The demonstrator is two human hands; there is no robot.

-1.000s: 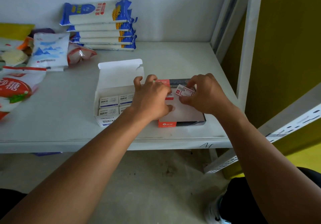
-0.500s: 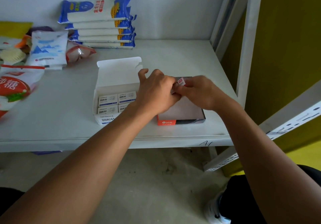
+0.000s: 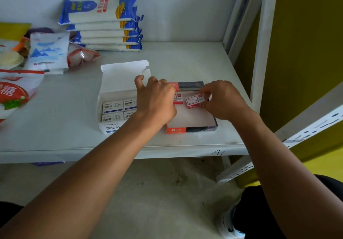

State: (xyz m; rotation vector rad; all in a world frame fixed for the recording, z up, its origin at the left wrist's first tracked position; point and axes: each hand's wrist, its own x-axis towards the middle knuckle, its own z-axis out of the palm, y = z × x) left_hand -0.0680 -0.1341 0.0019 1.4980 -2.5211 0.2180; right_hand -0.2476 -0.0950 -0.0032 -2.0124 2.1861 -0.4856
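An open orange and black carton [image 3: 191, 128] lies on the white shelf [image 3: 185, 64], with a pale bare floor inside. My right hand [image 3: 223, 99] pinches a small red and white box [image 3: 194, 100] low over the carton's far part. A second small red box [image 3: 177, 99] sits at the carton's far left, partly hidden by my left hand [image 3: 156, 99], whose curled fingers rest at it; I cannot tell whether they grip it. To the left stands an open white carton [image 3: 118, 82] holding several small white boxes [image 3: 113, 107].
Stacked blue and white packets [image 3: 104, 23] lie at the back wall. More food bags [image 3: 48, 51] and a red and white bag [image 3: 13, 94] crowd the left. A white shelf upright [image 3: 259, 53] stands at the right, a yellow wall behind it.
My two hands were together over the carton; they have parted. My right hand has carried the small red box to the right and lowered it into the carton.
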